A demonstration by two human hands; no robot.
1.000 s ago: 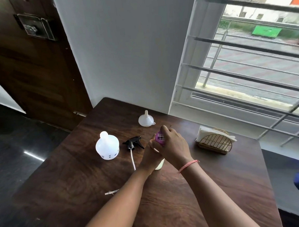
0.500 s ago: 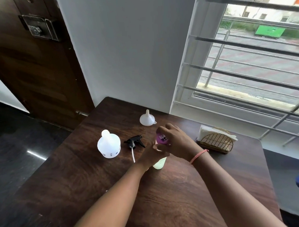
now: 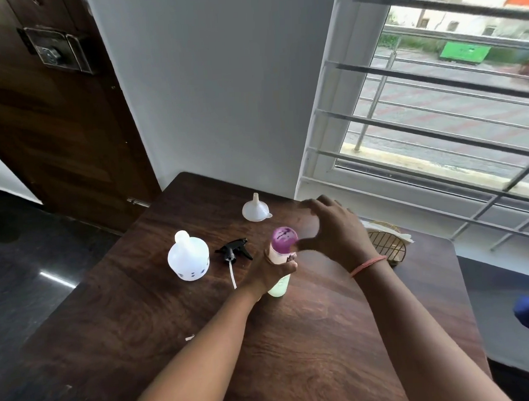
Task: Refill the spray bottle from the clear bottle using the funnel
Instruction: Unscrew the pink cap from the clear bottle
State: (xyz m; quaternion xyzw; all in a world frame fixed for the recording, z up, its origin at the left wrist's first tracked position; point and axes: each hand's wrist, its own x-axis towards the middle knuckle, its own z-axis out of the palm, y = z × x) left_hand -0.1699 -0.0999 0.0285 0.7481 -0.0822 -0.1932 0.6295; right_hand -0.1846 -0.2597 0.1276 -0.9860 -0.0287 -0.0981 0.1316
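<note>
**Right hand off the purple cap, cap still on**

Change: half a second ago the right hand (image 3: 339, 236) sat on top of the clear bottle (image 3: 280, 271), fingers round the purple cap (image 3: 284, 238). Now it's lifted clear, off to the bottle's 3 o'clock, fingers spread and loose, holding nothing. It's motion-blurred, so fine finger detail is unclear.

Left hand (image 3: 274, 274) hasn't let go: fingers wrapped round the bottle's middle, bottle upright on the table (image 3: 294, 350), pale green liquid visible at the base below the grip.

Cap is still seated on the bottle. My read: either a regrip mid-unscrew, or the hand is going for the funnel (image 3: 255, 209). Can't tell which.

Layout from the clear bottle:
- spray bottle (image 3: 188, 258) at 9 o'clock, well apart, neck open
- black trigger head (image 3: 234, 252) with dip tube lying between the two bottles
- funnel at 11 o'clock, upside down, spout up, untouched
- wire napkin holder (image 3: 386, 246) at 3 o'clock, behind the right wrist

Task status: spray bottle is ready to receive. No funnel in its neck, source still capped, so no pour yet.
</note>
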